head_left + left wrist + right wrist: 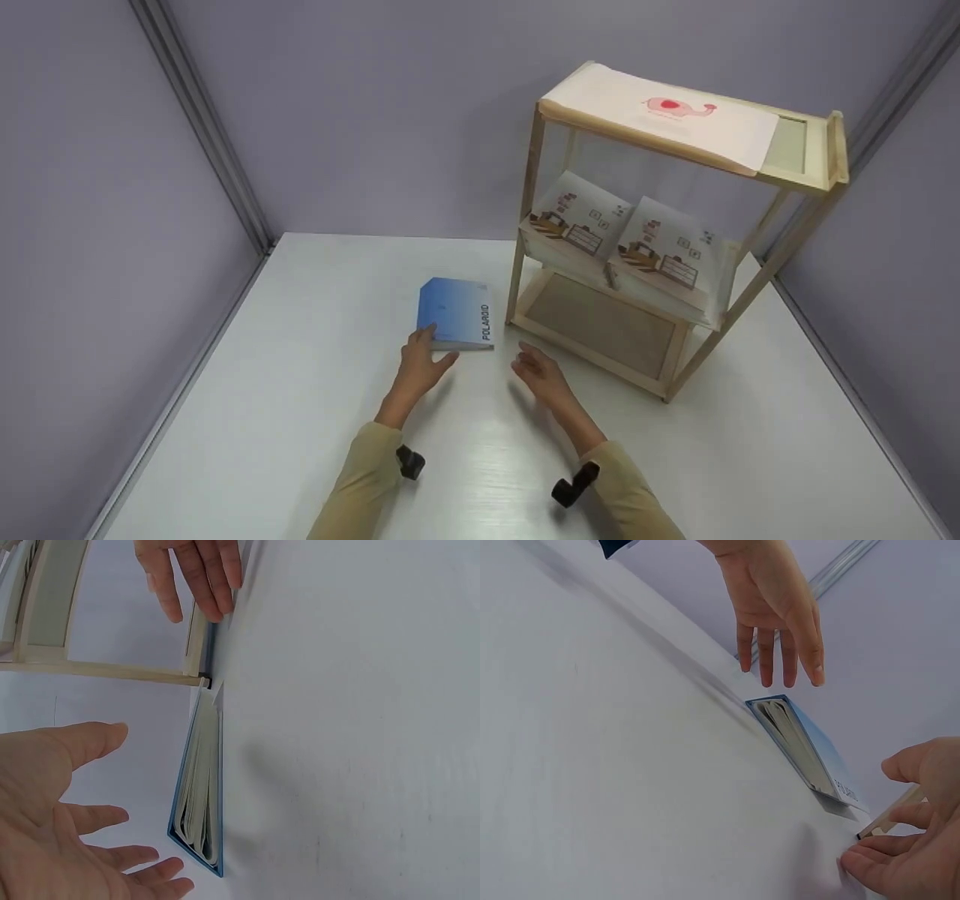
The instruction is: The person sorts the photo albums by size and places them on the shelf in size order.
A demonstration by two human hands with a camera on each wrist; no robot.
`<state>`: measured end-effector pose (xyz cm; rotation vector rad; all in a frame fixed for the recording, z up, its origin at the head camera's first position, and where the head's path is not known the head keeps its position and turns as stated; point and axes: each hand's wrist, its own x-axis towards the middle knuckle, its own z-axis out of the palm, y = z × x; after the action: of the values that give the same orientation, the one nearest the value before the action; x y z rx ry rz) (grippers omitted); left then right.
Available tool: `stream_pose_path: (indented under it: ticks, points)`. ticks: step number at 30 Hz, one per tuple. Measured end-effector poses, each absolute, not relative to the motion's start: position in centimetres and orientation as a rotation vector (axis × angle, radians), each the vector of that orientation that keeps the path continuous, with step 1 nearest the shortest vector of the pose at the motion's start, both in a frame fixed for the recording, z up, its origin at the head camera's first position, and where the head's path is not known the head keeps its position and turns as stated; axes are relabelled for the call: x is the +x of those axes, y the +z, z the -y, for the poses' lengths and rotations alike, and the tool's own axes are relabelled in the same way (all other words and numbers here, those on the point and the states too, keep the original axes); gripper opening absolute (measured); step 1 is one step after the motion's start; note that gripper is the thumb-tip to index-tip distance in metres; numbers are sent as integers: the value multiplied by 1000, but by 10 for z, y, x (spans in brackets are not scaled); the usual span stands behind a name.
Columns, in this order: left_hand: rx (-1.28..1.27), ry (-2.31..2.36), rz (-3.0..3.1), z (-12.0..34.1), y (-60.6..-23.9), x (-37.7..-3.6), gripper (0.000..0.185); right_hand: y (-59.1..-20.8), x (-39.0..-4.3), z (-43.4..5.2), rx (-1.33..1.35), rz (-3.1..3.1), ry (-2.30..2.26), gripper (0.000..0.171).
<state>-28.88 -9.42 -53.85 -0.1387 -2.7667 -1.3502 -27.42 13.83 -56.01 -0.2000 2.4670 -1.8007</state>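
Observation:
A blue photo album (454, 311) marked POLAROID lies flat on the white table, its blue fading to white toward the lettered side. Its open edge faces the person, and the left wrist view shows the pages (196, 787) between the covers. My left hand (421, 367) is at the album's near left corner, fingers spread and thumb apart; in the right wrist view that left hand (772, 607) hovers over the album without visible contact. Off the album's near right corner is my right hand (544, 379), fingers loosely bent, holding nothing.
To the right stands a wooden shelf rack (600, 337), close to the album and right hand. A white cloth (660, 112) with a pink elephant covers its top. Two printed white boxes or books (664, 251) lean on its middle level. Grey-lilac walls (375, 135) enclose the table.

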Motion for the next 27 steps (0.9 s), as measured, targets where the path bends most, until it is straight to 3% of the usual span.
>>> stream_pose_path:
  ticks: [9, 18, 27]
  points:
    - [-132, -1399, 2787, 100, -546, -295, 69, -568, -281, -137, -194, -2388, -1862, 62]
    - [-97, -1463, 2781, 104, -553, -300, 69, -567, -293, -133, -25, -2394, -1817, 55]
    - [-97, -1462, 2777, 110, -557, -303, 68, -565, -297, -128, -45, -2135, -2007, 62]
